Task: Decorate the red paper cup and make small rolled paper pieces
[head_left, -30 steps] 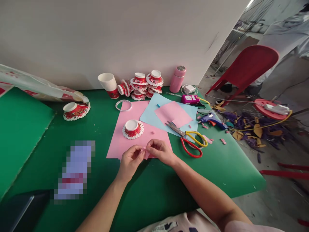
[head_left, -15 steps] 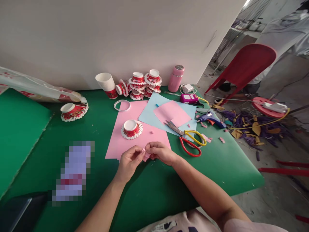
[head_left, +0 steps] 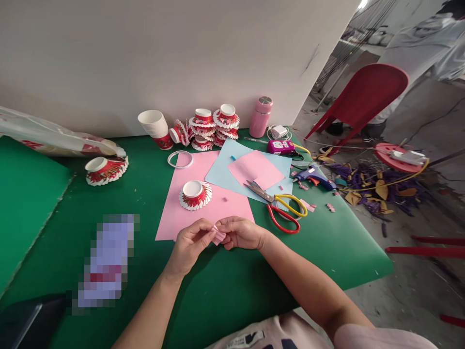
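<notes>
Fingers [head_left: 207, 237] pinching small pink paper [head_left: 219, 236], green tabletop [head_left: 225, 291], pale wall [head_left: 181, 58], littered floor [head_left: 407, 295].

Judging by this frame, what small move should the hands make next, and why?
Probably press the folds of the small pink paper firmer: the left hand and right hand both pinch it, and its visible part shows fold-like lines, though the hands partly hide it.

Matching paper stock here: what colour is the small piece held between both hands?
Pink; the small paper piece shows best in the head view.
</notes>
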